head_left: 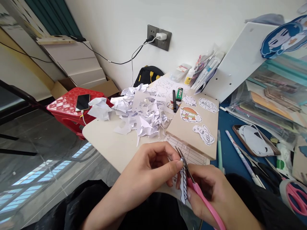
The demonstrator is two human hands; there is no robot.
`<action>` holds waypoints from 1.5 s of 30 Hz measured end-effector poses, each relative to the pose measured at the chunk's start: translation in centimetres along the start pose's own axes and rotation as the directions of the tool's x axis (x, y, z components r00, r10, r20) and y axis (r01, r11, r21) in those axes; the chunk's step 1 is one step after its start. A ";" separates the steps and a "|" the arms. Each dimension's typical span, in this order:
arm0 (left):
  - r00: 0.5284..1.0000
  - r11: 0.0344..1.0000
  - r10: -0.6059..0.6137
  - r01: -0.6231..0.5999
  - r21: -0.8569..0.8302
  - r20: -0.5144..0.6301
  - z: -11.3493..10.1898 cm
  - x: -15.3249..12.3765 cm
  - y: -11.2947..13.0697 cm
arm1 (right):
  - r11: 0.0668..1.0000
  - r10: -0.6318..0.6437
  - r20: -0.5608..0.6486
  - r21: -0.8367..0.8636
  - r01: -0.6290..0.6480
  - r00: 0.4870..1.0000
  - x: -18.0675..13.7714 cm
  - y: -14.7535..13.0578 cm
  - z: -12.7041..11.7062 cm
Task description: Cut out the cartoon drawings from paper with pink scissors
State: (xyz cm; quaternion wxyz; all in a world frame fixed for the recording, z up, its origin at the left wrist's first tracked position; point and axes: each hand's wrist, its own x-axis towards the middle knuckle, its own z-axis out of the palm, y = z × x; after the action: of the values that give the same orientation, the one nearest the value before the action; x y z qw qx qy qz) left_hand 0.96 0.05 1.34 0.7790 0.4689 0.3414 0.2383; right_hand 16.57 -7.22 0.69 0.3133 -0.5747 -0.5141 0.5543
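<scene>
My left hand point(150, 166) pinches a small printed paper cut-out point(183, 185) between thumb and fingers, holding it edge-on near my lap. My right hand point(211, 190) grips pink-handled scissors point(192, 179), whose blades meet the top edge of the cut-out. Both hands hover just in front of the near edge of the pale desk point(107, 143). Below them lies a lined sheet point(189, 153).
A heap of white paper scraps point(141, 111) covers the desk's middle. Finished cartoon cut-outs point(190, 114) lie on a tan board point(192, 134). A green lighter point(179, 94), pens point(240, 153), another pink pair of scissors point(295, 195) and a red stool with a phone point(82, 102) stand around.
</scene>
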 end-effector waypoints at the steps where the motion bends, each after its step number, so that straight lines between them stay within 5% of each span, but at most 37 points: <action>1: 1.000 1.000 -0.003 0.003 -0.006 0.009 0.0 0.0 0.0 | 1.000 0.001 0.000 -0.002 -0.001 1.000 0.0 0.0 0.0; 45: 0.994 0.991 -0.045 0.032 0.130 0.098 -1.2 0.0 0.3 | 1.000 0.016 0.115 0.021 -0.019 0.993 -0.2 0.2 -1.1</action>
State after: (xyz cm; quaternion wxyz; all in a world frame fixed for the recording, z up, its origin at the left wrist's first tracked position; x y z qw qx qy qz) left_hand 0.05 0.86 1.18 0.7680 0.5226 0.3253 0.1769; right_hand 17.65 -7.22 0.79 0.2846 -0.5428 -0.5202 0.5948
